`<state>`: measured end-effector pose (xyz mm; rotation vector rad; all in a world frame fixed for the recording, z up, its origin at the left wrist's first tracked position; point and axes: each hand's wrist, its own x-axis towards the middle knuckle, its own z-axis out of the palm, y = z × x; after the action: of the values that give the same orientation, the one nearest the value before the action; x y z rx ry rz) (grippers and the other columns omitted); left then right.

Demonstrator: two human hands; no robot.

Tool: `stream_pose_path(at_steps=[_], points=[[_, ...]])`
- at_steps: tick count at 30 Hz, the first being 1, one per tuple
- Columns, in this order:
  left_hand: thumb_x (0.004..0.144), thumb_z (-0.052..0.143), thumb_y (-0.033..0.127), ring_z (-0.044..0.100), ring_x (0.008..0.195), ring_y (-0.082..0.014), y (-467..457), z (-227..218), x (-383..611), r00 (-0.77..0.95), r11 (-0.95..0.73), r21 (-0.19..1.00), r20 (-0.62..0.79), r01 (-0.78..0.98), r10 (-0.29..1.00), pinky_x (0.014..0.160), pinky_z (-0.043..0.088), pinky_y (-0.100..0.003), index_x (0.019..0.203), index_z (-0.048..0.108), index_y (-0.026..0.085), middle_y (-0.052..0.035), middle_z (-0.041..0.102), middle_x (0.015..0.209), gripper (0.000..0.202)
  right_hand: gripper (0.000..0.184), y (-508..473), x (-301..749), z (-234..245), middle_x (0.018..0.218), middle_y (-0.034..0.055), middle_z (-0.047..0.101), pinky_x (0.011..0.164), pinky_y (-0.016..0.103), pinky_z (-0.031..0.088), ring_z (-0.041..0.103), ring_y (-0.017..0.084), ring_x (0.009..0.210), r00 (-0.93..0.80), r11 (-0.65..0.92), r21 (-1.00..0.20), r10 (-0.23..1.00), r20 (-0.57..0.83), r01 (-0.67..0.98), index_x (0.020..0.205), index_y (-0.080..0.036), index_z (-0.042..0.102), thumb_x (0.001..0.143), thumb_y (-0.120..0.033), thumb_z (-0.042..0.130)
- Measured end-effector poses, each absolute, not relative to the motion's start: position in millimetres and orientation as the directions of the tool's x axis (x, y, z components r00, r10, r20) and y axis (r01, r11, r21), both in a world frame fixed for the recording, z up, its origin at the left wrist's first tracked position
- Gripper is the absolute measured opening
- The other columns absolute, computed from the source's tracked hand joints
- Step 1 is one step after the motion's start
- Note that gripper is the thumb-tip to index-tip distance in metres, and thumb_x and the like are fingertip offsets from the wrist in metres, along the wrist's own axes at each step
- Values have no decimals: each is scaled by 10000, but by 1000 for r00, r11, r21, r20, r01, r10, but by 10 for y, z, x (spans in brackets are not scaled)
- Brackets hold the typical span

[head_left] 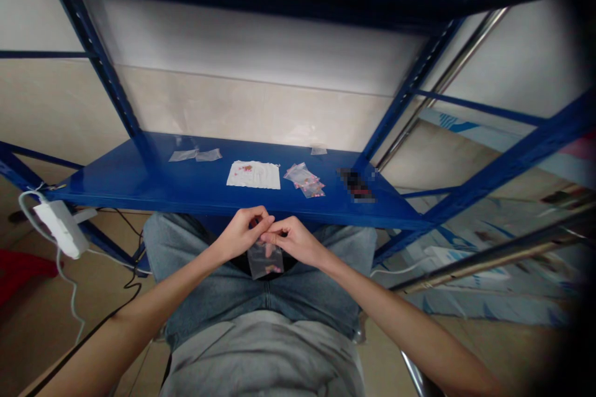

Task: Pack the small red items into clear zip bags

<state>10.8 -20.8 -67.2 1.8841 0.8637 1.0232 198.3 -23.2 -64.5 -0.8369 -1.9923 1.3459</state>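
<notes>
A small clear zip bag (264, 263) hangs over my lap, with a few tiny pink and brownish pieces at its bottom. My left hand (244, 231) pinches its top edge. From the other side, my right hand (293, 239) has its thumb and fingers closed on the same edge, the two hands touching. Beyond them on the blue shelf (195, 189) lies a white cloth pouch or sheet (255, 177) with small red pieces (245, 168) on it. To its right is an overlapping pile of clear zip bags (305, 180) with small coloured contents.
Two flat clear bags (195, 155) lie at the shelf's back left, another bag (319, 150) at the back right. A dark pixelated object (356, 185) is near the right end. Blue uprights flank the shelf. A white power strip (60, 228) with cables hangs at left.
</notes>
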Motion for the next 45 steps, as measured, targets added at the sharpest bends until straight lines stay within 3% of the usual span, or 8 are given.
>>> stream_pose_path(at_steps=[14,22,27,30,33,37,41,45], points=[[972,523,429,487,626,-116,-101,-671,12,418,-508,820,377,265,826,609,361,-237,739,558,156,12,560,661,361,345,-155,2002,-652,687,16,657,548,239,456,567,125,568,-415,240,-969,889,192,66,785,-169,690,904,-490,640],[947,565,404,575,622,-129,-148,-611,28,373,-424,894,347,147,861,636,437,-246,747,592,159,-5,620,662,318,286,-80,2078,-510,702,37,687,602,247,455,589,138,633,-390,220,-973,904,174,74,775,-162,735,847,-437,715],[948,542,351,567,551,-113,-102,-667,26,263,-399,906,354,142,897,612,439,-242,684,513,174,14,587,582,319,302,430,2351,-293,601,-17,603,472,229,411,529,122,492,-40,281,-960,959,281,-15,851,-189,648,849,-492,660],[956,531,391,556,524,-107,-40,-747,41,297,-337,938,301,78,906,575,421,-233,730,512,175,22,579,569,314,313,926,2632,-177,508,-84,485,378,210,319,390,101,368,84,314,-938,941,329,149,985,-215,602,822,-475,658],[950,540,452,547,508,-105,7,-821,66,343,-283,958,251,44,905,547,411,-229,740,514,172,26,563,559,351,368,1343,2845,-129,510,-88,493,411,221,366,432,122,395,49,346,-819,910,412,457,1096,-196,579,814,-421,648],[928,566,492,535,498,-102,24,-870,70,396,-246,968,206,53,895,518,383,-219,731,510,172,26,557,560,380,288,1629,2928,-152,730,15,670,618,265,487,640,176,653,-112,299,-446,910,399,844,1100,-166,619,875,-343,590],[920,574,483,527,491,-99,36,-880,73,421,-231,972,194,39,886,528,384,-219,726,492,178,31,554,553,371,375,1665,2799,-165,1077,132,691,857,353,477,636,266,1006,-122,242,-289,919,375,926,1167,-178,642,793,-168,664],[921,558,414,519,495,-102,22,-869,157,442,-226,974,189,32,877,541,378,-226,669,427,195,24,550,535,359,610,1556,2290,-130,1347,193,537,1026,452,375,466,320,1257,-300,366,-76,849,434,927,1381,-172,528,793,-8,529]])
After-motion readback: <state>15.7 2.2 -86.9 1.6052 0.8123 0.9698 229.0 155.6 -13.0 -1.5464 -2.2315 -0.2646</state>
